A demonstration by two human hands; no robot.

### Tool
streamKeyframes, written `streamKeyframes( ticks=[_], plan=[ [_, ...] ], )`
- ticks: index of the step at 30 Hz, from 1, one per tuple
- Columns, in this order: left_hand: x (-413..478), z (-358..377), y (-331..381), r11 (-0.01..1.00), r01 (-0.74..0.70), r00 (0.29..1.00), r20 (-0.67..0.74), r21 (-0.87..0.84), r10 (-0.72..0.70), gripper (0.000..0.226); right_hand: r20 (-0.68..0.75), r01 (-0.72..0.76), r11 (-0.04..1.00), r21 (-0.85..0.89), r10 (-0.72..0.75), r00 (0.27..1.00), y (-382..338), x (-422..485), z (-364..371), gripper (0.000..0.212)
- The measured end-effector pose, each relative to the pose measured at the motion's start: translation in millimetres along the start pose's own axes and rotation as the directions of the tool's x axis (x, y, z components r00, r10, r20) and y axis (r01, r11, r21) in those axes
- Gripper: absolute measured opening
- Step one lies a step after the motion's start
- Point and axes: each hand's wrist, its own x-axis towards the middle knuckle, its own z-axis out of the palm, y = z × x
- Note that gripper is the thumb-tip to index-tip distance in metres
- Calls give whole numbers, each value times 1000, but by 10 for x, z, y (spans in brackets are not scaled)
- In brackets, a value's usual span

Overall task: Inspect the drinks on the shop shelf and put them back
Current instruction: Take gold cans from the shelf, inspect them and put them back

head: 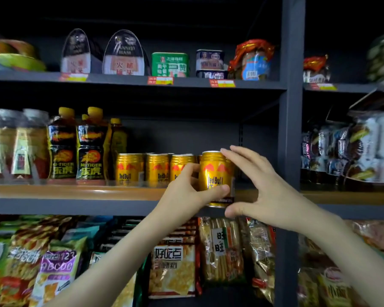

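Note:
A gold Red Bull can is held upright in front of the middle shelf's edge. My left hand wraps it from the left, thumb across the label. From the right, my right hand cups the can, fingers on its top rim and thumb under its base. A row of matching gold cans stands on the shelf just left of it. Further left are black Hi-Tiger bottles with yellow caps.
Dark shelf space lies behind and right of the held can, up to the grey upright post. Tinned meat fills the top shelf; snack bags fill the bottom one. Wrapped snacks sit in the right bay.

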Motion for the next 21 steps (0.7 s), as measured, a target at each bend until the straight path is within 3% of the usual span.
streamKeyframes(
  ticks=[3, 8, 14, 18, 21],
  plan=[
    [85, -37, 22, 1000, 14, 999, -35, -1, -14, 72, 1, 22, 984, -177, -22, 1000, -64, 50, 7, 114],
    [140, -53, 138, 995, -10, 997, -69, 100, 17, 63, -83, 78, 940, -331, -111, 990, -126, 163, 15, 116],
    [231, -38, 125, 975, -75, 990, -101, 210, 98, 61, -126, 23, 945, -326, -67, 990, -174, 240, 24, 112],
    [339, -135, 79, 947, -176, 982, -18, 268, 188, 68, -234, -18, 981, -194, -28, 972, -112, 351, 22, 100],
    [428, -323, 2, 852, -296, 946, 7, 432, 325, 66, -271, -66, 985, -158, 22, 962, -9, 441, -43, 98]
  ],
)
